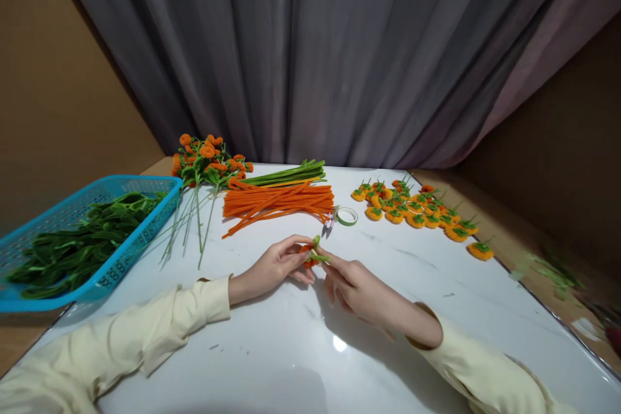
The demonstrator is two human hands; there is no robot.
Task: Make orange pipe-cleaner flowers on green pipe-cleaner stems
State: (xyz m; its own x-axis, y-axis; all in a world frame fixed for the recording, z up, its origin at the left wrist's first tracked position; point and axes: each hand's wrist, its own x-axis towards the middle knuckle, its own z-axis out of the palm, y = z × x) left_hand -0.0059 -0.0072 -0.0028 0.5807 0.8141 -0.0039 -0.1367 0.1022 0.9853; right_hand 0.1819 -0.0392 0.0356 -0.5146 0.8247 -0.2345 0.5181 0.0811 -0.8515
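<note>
My left hand (272, 270) is closed around a small orange chenille flower (309, 263), part of it hidden by the fingers. A light green pipe cleaner (320, 257) lies bent across the flower. The fingertips of my right hand (361, 288) pinch this green piece at its right side. Just beyond the hands lie small scissors (328, 225) and a roll of green tape (347, 217). Behind them is a pile of orange pipe cleaners (276, 202), with green pipe cleaners (291, 173) at its back edge.
At the left stands a blue basket (90, 291) of dark green leaves (92, 233). Orange flowers on stems (206, 152) lie at the back left. Several yellow-orange flower heads (417, 220) spread over the right of the white table (272, 362). A grey curtain (315, 58) hangs behind.
</note>
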